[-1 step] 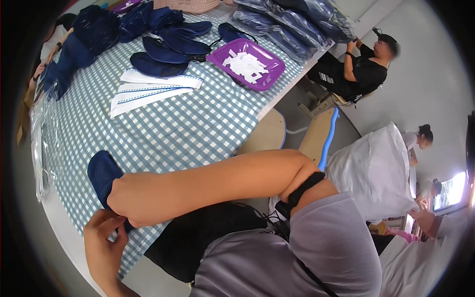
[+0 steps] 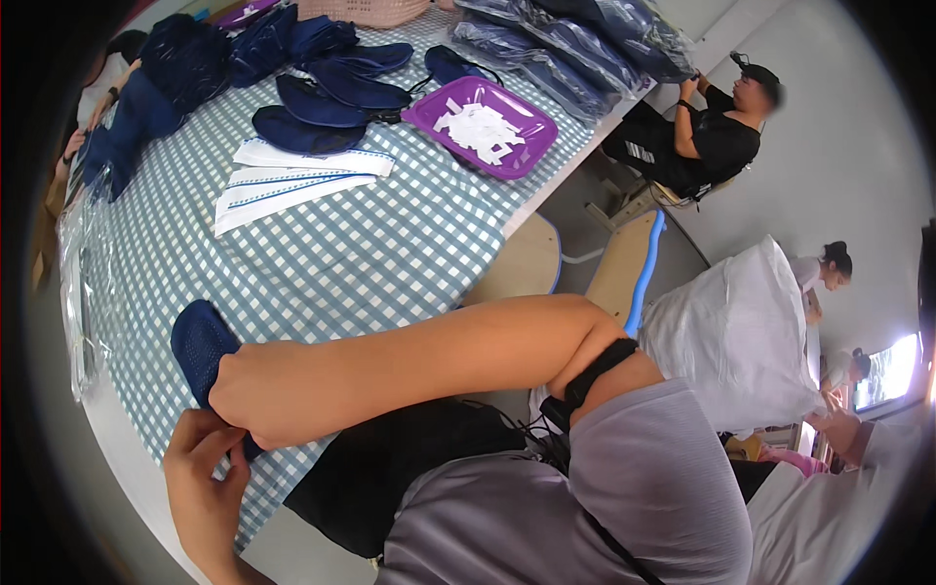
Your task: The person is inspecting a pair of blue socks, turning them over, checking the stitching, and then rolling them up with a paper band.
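"Hands: how are they resting?"

"The right forearm [image 2: 429, 356] is lying across the view, and the right hand [image 2: 283, 395] is resting, curled, over a navy slipper [image 2: 203, 343]. Its fingers are hiding underneath, so I can't tell whether they are gripping or only pressing."

"And the left hand [image 2: 203, 478]?"

"It is sitting at the slipper's near end, just beside the right hand. Thumb and forefinger are bending toward each other; I can't tell whether they are clamping the slipper."

"Where is that slipper lying?"

"On the checked tablecloth [image 2: 361, 239], near its left edge, with the rounded, dotted far end showing. The right hand is blocking its middle."

"What else is standing around, biggest first?"

"The tablecloth is spreading under the slipper. A white sack [image 2: 726, 336] is standing beyond the right arm, and a co-worker in black [image 2: 721, 136] is sitting near the far right corner. Clear-wrapped packs [image 2: 575, 49] are lying stacked at the far edge. Loose navy slippers [image 2: 351, 88] are lying left of them, with a purple tray [image 2: 538, 132] sitting between. White strips [image 2: 302, 175] are fanning out in front of the loose slippers, and small white slips [image 2: 480, 132] are lying in the tray."
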Available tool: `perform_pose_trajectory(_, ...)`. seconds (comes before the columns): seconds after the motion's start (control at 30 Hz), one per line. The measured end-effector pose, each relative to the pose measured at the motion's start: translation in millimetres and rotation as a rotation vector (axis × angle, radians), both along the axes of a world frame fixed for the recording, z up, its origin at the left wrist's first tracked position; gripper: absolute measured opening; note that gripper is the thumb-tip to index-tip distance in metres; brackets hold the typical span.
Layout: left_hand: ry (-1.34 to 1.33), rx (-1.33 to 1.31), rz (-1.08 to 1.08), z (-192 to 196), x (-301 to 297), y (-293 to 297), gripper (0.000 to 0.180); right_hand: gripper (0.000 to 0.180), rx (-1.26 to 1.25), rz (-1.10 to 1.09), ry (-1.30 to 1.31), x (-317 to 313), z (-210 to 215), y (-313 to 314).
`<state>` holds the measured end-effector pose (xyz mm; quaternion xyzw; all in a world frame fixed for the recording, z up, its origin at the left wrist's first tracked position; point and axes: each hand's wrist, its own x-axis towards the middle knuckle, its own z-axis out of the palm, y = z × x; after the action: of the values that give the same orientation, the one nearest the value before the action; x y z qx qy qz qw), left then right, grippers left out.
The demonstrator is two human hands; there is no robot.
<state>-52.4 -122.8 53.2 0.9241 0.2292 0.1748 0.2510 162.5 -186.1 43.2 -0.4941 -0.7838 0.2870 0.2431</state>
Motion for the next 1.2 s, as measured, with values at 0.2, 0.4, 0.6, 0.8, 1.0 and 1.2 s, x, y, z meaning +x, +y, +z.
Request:
perform_pose_trajectory(0.2, -0.002, 0.117, -0.013, -1.5, -6.2, -20.7, 0.028, 0.013, 0.12, -0.055, 0.001, 1.5, -7.5, -4.0)
perform_pose_trajectory(0.4, -0.014, 0.17, 0.014, -13.9, -5.8, -21.5, 0.032, 0.017, 0.294, -0.081, -0.07, -5.0, -31.6, -9.9)
perform_pose_trajectory(0.6, 0.027, 0.132, 0.028, -15.9, -7.6, -17.9, 0.035, 0.029, 0.877, 0.007, -0.169, -10.8, -40.5, -26.8)
perform_pose_trajectory(0.8, 0.083, 0.002, 0.05, -8.6, -5.0, -8.4, 0.032, 0.02, 0.691, 0.054, -0.372, -11.3, -32.7, -18.4)
perform_pose_trajectory(1.0, 0.13, -0.158, 0.021, 1.6, 9.1, 7.1, 0.026, 0.008, 0.271, 0.035, -0.192, -0.7, -17.3, -3.8)
perform_pose_trajectory(1.2, 0.086, -0.165, 0.006, 4.5, 6.5, 17.9, 0.026, 0.012, 0.1, 0.037, -0.073, 2.5, 1.5, 8.5)
